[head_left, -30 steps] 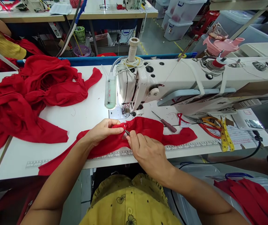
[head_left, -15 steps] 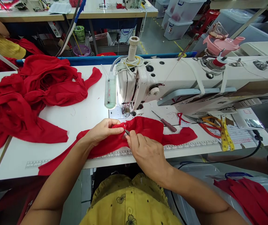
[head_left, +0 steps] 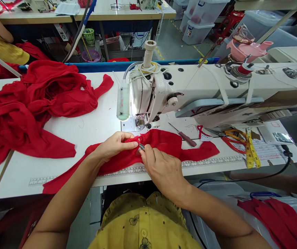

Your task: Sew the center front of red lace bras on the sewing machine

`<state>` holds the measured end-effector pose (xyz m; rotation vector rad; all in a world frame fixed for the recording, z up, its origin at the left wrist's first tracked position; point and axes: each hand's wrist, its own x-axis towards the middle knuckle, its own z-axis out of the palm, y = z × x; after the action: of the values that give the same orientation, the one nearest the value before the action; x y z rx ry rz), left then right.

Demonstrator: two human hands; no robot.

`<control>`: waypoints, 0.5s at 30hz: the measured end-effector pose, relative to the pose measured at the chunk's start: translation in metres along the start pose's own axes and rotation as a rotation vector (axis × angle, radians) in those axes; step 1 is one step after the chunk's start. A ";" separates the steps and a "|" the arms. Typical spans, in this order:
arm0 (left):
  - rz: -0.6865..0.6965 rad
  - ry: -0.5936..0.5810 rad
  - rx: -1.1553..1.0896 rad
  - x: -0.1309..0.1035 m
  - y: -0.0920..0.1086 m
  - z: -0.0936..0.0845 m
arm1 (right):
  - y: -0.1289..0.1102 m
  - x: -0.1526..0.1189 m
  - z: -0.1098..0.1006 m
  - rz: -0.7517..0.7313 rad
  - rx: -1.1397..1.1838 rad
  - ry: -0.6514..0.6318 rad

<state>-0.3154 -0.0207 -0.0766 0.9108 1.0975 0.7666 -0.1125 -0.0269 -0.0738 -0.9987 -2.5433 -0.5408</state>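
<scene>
Red fabric (head_left: 164,141) lies along the front of the sewing table, below the sewing machine's needle area. My left hand (head_left: 115,147) pinches its upper edge, at a lacy strip, between thumb and fingers. Close beside it, my right hand (head_left: 162,166) is closed around small metal thread snips (head_left: 141,147); only their shiny tips show, against the fabric by my left thumb, and the rest is hidden in the palm. Right of the fabric's middle lies an awl (head_left: 187,138) with a brown handle. The sewing machine (head_left: 148,93) stands just behind my hands.
Heaped red garments (head_left: 34,103) cover the table's left side. Orange-handled scissors (head_left: 232,138) and a yellow tape measure (head_left: 250,148) lie at the right. A printed ruler (head_left: 213,162) runs along the front edge. More red pieces (head_left: 280,218) rest on a plastic bin, lower right.
My hands keep almost the same pose on the fabric. The tips of the snips have tilted slightly, and the whole view has shifted a little.
</scene>
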 end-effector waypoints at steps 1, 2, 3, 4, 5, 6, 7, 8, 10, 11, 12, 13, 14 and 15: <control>0.004 -0.001 0.008 0.000 0.000 0.000 | 0.000 0.000 0.001 -0.004 -0.002 -0.001; 0.008 0.000 0.016 0.000 0.000 0.000 | 0.001 0.000 0.001 -0.008 -0.002 0.001; 0.012 0.002 0.023 0.000 0.000 0.000 | 0.002 -0.001 0.002 -0.012 0.003 0.005; 0.012 0.003 0.025 0.000 -0.001 -0.001 | 0.002 -0.001 0.002 -0.014 0.011 0.011; 0.010 0.005 0.020 0.000 -0.001 -0.001 | 0.003 -0.001 0.002 -0.013 0.023 0.016; 0.004 0.004 0.013 0.000 -0.001 -0.001 | 0.004 -0.001 0.002 -0.010 0.037 0.020; -0.004 0.004 0.002 0.000 -0.001 -0.001 | 0.005 -0.002 0.002 -0.009 0.051 0.023; -0.009 0.003 -0.006 0.000 -0.001 -0.001 | 0.006 -0.002 0.001 -0.007 0.062 0.026; -0.012 0.001 -0.014 0.000 -0.001 0.000 | 0.007 -0.003 0.000 -0.007 0.070 0.032; -0.010 0.000 -0.014 0.000 -0.001 0.000 | 0.007 -0.003 0.000 -0.009 0.069 0.033; -0.009 -0.002 -0.014 0.000 0.000 0.000 | 0.007 -0.004 0.000 -0.010 0.064 0.032; -0.008 -0.003 -0.014 0.000 0.000 0.001 | 0.008 -0.004 0.000 -0.012 0.060 0.029; -0.010 -0.003 -0.014 0.000 0.001 0.001 | 0.008 -0.004 0.001 -0.014 0.058 0.026; -0.013 -0.002 -0.016 0.000 0.001 0.001 | 0.008 -0.004 0.001 -0.016 0.058 0.025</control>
<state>-0.3145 -0.0206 -0.0756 0.8897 1.0932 0.7624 -0.1047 -0.0233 -0.0746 -0.9464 -2.5318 -0.4779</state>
